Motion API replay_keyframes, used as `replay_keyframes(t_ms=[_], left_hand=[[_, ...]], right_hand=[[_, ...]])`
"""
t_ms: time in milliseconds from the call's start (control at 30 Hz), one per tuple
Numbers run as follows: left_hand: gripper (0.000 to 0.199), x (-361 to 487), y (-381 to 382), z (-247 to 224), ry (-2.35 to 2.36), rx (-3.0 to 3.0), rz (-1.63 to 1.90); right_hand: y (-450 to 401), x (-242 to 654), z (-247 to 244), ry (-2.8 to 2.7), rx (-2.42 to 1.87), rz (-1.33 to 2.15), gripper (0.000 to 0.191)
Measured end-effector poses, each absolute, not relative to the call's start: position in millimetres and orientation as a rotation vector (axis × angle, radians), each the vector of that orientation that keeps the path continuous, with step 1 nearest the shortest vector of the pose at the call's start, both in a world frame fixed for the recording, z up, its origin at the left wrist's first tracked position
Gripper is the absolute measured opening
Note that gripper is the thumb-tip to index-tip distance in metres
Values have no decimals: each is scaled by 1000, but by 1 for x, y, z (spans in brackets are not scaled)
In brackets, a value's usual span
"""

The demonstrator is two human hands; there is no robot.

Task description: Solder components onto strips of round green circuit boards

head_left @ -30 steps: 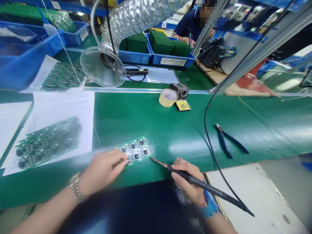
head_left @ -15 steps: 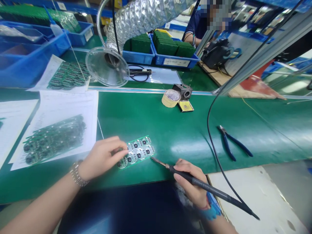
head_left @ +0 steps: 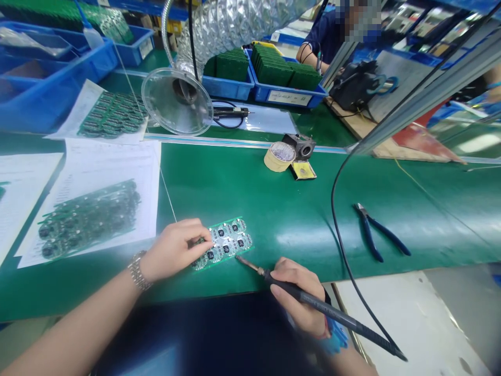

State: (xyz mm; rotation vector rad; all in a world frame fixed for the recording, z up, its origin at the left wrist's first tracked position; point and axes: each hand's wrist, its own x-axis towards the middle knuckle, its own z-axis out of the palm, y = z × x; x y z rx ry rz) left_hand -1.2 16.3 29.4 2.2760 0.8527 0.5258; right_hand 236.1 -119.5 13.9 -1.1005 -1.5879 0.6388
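The circuit board (head_left: 230, 241) is slanted rightward beneath the pinched left fingers (head_left: 200, 232), beside the soldering iron (head_left: 250, 265) gripped by the right fingers (head_left: 291, 274).

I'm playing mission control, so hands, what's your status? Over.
Left hand at circuit board. Right hand gripping soldering iron, tip near board. Pliers off right, clear.

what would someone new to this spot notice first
Probably the big silvery hose at the top, with its clear round funnel over the far side of the green bench. Nearer, the right hand holds a black soldering iron, its tip by the circuit board under the left hand's fingers.
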Motion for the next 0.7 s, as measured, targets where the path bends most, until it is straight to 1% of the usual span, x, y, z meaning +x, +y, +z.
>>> replay_keyframes(t_ms=[700], left_hand=[[14,-1,16,24,861,2302,518]], right_hand=[[-119,236,12,-1644,-1136,634,22]])
